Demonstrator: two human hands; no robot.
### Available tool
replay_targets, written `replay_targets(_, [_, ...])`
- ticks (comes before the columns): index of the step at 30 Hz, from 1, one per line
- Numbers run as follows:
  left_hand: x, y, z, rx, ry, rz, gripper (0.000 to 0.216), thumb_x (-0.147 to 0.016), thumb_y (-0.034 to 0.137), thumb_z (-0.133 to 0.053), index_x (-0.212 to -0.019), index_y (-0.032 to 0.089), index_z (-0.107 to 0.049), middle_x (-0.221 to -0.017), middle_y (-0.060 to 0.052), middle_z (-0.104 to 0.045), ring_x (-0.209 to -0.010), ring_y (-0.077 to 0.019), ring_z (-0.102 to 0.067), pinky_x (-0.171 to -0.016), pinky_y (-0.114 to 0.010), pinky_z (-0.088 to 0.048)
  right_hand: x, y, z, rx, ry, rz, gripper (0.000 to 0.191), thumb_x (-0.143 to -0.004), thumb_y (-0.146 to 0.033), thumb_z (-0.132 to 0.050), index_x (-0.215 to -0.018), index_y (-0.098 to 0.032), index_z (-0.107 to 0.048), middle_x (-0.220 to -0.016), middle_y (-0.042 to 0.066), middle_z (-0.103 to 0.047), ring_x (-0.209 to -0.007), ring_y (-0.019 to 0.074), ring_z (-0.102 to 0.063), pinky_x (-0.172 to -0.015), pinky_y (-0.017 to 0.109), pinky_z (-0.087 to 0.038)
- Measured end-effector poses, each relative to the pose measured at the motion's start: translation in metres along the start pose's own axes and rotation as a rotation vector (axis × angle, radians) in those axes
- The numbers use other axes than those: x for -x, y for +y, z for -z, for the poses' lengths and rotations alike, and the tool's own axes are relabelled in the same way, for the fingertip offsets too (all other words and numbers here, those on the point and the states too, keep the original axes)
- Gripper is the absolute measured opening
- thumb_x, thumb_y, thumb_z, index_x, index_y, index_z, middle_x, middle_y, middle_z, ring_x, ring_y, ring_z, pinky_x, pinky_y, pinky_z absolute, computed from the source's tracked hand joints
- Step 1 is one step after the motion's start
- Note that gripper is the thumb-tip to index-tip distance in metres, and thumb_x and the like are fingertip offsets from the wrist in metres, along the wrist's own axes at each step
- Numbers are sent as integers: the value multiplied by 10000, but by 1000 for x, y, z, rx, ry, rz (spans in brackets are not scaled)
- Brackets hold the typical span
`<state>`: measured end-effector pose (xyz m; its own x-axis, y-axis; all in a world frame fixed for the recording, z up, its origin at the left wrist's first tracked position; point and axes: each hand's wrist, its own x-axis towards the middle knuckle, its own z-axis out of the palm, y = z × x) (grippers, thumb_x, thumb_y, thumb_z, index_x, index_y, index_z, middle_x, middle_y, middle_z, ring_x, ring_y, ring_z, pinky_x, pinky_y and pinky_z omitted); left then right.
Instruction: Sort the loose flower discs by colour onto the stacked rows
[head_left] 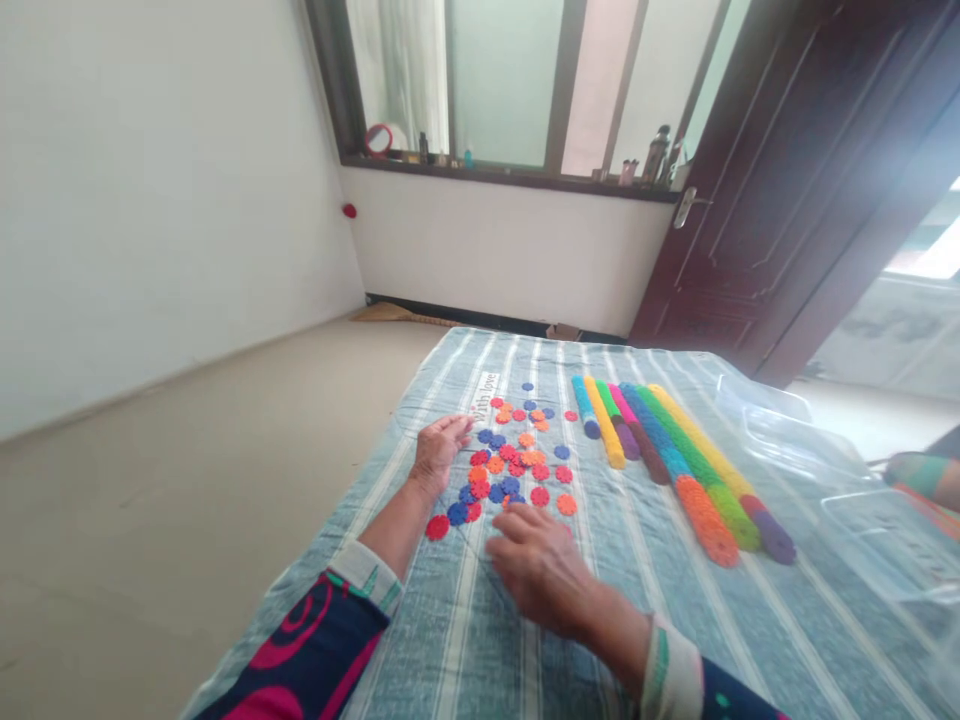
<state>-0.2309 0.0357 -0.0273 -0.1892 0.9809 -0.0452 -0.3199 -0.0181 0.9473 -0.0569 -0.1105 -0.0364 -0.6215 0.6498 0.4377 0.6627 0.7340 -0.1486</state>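
Note:
Flat notched plastic discs [508, 455] in red, blue and orange lie scattered on a striped bedsheet [465, 610]. My left hand [442, 450] is at the left edge of the scatter, beside the printed words "With love" [485, 393]. Its fingers are pressed together, and I cannot make out what, if anything, is between them. At the near edge of the discs, my right hand [540, 565] reaches in with bent fingers slightly apart, and no disc shows in it. A red disc [438, 528] and a blue disc [457, 514] lie between my two hands.
Long colourful rods of stacked discs [675, 455] lie side by side to the right. Clear plastic containers [795, 440] stand beyond them at the right edge. A dark red door [780, 180] and a windowsill [517, 178] with bottles are behind the bed.

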Motion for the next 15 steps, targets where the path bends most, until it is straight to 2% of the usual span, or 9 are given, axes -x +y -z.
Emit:
replay_targets(4, [-4,3,6,60,-4,34,187,-607,226,-752,-755,120,-711,-820,-77,-746,-818,-180,-682,-726,-282,-530,-44,-28,-23,13,-22,182,69,-916,-259,-575,-879,-206,-600,-946,36,-619,-906,224,-520,-762,364,-438])
replay_targets(8, [-6,5,10,79,-37,49,148,-627,197,-733,-748,115,-707,-817,-88,-747,-807,-180,-687,-723,-280,-538,-64,-23,-39,45,-40,208,135,-937,-321,-556,-875,-211,-603,-928,42,-615,-923,238,-514,-779,385,-442])
replay_targets(12, [-7,3,11,51,-54,54,142,-634,214,-741,-734,118,-713,-817,-83,-746,-822,-183,-683,-717,-271,-531,-67,1,-40,100,-32,78,167,-973,-271,-501,-883,-202,-623,-954,59,-632,-1004,252,-526,-900,434,-429])
replay_targets(15, [-7,1,10,36,-60,58,191,-605,244,-775,-740,120,-723,-825,-77,-745,-837,-182,-676,-720,-265,-524,-59,22,-34,126,18,-116,156,-965,-295,-532,-991,-199,-652,-1173,101,-620,-1214,295,-467,-1028,487,-359])
